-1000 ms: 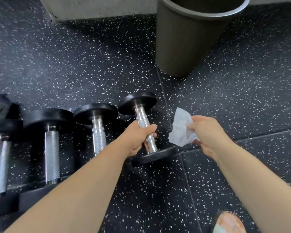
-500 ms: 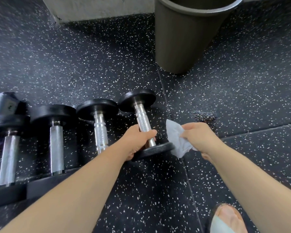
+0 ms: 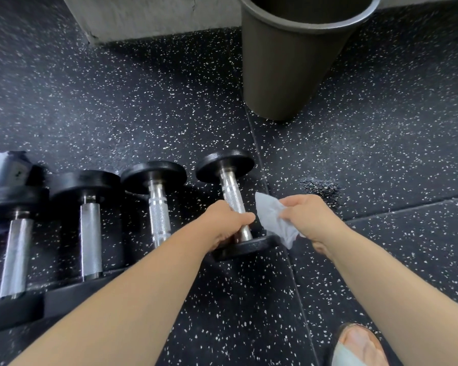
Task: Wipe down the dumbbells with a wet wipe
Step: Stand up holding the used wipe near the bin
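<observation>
Dumbbell [image 3: 232,194], wet wipe [image 3: 271,220]; pack [image 3: 17,170] marking illegible

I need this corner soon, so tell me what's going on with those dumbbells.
A person's left hand grips the chrome handle of the rightmost dumbbell, while the right hand pinches a wet wipe beside that handle, not on it. To the left, three more dumbbells lie in a row on the speckled floor, and a dark bin stands beyond.

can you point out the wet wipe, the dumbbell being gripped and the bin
wet wipe [image 3: 270,223]: head view, on the middle of the crumpled sheet
gripped dumbbell [image 3: 232,196]: head view, on its knurled handle, above the grip
bin [image 3: 288,75]: head view, on its outer wall
</observation>
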### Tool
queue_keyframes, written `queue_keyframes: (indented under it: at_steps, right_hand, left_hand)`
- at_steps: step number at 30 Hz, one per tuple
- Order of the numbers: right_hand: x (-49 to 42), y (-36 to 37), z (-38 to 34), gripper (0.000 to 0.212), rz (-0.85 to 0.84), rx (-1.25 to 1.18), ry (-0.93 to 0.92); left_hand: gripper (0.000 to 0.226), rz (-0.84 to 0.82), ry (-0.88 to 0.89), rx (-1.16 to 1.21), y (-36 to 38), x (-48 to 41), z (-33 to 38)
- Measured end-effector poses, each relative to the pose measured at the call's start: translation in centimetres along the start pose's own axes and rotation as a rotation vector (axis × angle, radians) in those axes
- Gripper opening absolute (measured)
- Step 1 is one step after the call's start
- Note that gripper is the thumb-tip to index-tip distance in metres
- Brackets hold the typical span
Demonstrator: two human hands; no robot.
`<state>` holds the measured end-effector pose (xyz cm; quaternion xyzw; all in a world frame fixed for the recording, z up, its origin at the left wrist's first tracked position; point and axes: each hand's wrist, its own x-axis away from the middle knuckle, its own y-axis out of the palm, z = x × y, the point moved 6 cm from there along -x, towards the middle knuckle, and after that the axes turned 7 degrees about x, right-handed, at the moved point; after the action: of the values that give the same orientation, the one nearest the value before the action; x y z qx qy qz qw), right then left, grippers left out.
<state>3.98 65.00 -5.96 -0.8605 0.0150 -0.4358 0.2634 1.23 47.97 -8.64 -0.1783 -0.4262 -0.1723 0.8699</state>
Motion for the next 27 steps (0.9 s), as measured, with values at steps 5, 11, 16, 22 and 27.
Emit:
queue_keyframes:
  at_steps: [5, 11, 16, 22, 27]
  right_hand:
    - [0.3, -0.3, -0.9, 0.027, -0.017, -0.081, -0.047]
    - [2.2, -1.4, -3.9, 0.019, 0.0, -0.116, -0.129]
    - [5.0, -3.9, -7.8, 0.016, 0.034, -0.096, -0.183]
    - [10.2, -7.1, -13.0, 0.016, 0.05, 0.003, -0.333]
    - [16.3, -10.6, -16.3, 0.023, 0.082, 0.078, -0.41]
  left_hand:
    - [0.037, 0.189, 0.061, -0.312, -1.5, 1.1, 2.9]
    - [0.028, 0.211, 0.081, -0.377, -2.8, 4.4, 6.1]
    - [0.017, 0.193, 0.112, -0.298, -3.4, 8.5, 9.3]
    - [0.009, 0.236, 0.18, -0.142, -4.9, 14.7, 13.6]
    - [0.019, 0.237, 0.198, -0.018, -6.7, 21.3, 16.6]
